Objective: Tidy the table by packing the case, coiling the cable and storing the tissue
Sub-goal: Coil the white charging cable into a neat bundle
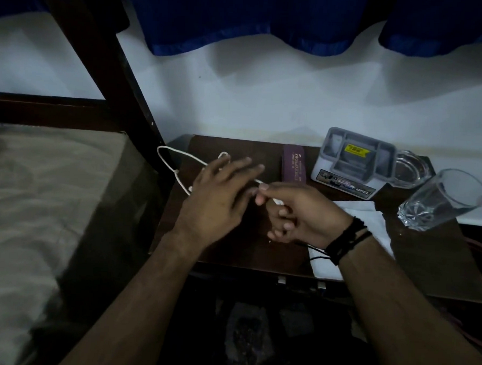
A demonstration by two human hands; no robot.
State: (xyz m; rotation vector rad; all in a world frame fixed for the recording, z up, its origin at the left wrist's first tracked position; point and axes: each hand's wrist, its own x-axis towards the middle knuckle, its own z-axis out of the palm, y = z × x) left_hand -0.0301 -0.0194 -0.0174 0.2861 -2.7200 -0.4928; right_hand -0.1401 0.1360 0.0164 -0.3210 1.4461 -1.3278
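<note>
White charging cable (170,162): light, floppy, springy. Right hand (297,213) pinching end at centre frame; left hand (219,192) flat, fingers straight, under loop.

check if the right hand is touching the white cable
Touching. The head view shows the right hand pinching the white cable between thumb and forefinger near its plug end, with no gap visible.

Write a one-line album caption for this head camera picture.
Right hand pinches a thin white cable across the open left hand, above a dark wooden table.
</note>
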